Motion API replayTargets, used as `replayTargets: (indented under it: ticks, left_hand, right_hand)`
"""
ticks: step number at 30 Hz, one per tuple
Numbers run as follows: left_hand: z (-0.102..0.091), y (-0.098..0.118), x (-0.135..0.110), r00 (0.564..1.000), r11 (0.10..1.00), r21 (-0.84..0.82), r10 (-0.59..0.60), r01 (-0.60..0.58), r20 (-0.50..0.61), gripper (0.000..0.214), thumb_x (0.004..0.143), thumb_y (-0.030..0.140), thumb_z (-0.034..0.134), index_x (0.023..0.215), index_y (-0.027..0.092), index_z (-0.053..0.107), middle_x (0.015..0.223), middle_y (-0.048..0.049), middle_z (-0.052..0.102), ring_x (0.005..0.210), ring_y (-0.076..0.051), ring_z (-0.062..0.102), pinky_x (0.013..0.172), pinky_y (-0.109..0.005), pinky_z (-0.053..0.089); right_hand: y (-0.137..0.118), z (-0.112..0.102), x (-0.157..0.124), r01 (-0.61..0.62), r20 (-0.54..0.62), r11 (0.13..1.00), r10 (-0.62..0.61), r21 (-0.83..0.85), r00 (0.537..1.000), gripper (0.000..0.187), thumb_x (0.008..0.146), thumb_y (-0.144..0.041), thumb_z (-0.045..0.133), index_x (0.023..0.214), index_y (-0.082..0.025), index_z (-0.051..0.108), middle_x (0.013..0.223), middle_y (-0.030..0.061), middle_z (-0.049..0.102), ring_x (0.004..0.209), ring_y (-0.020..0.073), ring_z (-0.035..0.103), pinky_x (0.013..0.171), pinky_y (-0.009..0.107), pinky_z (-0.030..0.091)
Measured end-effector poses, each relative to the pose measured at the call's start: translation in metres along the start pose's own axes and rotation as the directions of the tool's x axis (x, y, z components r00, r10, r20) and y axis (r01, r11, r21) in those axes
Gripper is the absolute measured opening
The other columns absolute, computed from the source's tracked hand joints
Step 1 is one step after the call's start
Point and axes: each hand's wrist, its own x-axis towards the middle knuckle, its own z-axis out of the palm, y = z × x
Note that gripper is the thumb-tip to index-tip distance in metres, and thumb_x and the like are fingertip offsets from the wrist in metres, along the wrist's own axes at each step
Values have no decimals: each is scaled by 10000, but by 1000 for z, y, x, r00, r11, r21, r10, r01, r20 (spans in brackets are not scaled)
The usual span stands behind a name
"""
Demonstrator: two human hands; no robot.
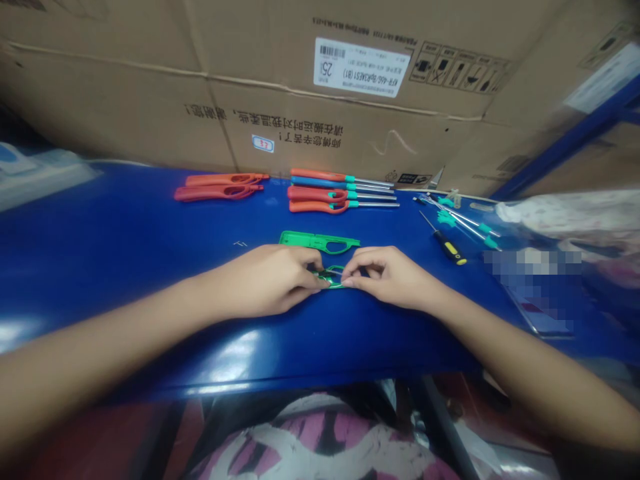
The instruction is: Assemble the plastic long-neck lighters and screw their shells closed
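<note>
My left hand [280, 280] is closed on the left end of a green lighter casing half [337, 286], thumb and fingers pressed together over it. From the other side, the fingertips of my right hand [387, 277] pinch at the right end of the same piece, where a thin pale strip shows between the hands. My fingers cover most of the small parts inside. Just beyond them lies a second green casing half [311, 240], its hollow side up. Several small screws [241, 244] are scattered left of it.
Several long-nosed lighters [320, 193] lie in a row near the cardboard box [250, 80]. Red casings [220, 192] rest to their left. On the right are metal lighter tubes [467, 223], a black-and-yellow screwdriver [450, 248] and a partly blurred flat object [543, 313].
</note>
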Motion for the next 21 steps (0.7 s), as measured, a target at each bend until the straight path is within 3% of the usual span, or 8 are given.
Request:
replayTargets:
  ticks: [14,21]
  left_hand:
    - [2,2,1,998,994,85,65,-65,2,265,1002,249,526,1106,267,769,1044,-81,678,917,-212,667,805,-337,548]
    - [4,9,3,995,976,194,105,-101,-7,329,1038,276,446,1087,221,767,1001,-99,682,948,-234,648,827,-369,560]
  right_hand:
    - [-1,-4,-1,-18,46,999,16,46,999,53,835,-190,698,841,-149,730,709,-18,609,559,68,426,544,224,331]
    - [0,-18,-7,202,129,971,-185,-128,974,80,880,-121,652,906,-166,713,878,19,694,674,96,551,633,224,423]
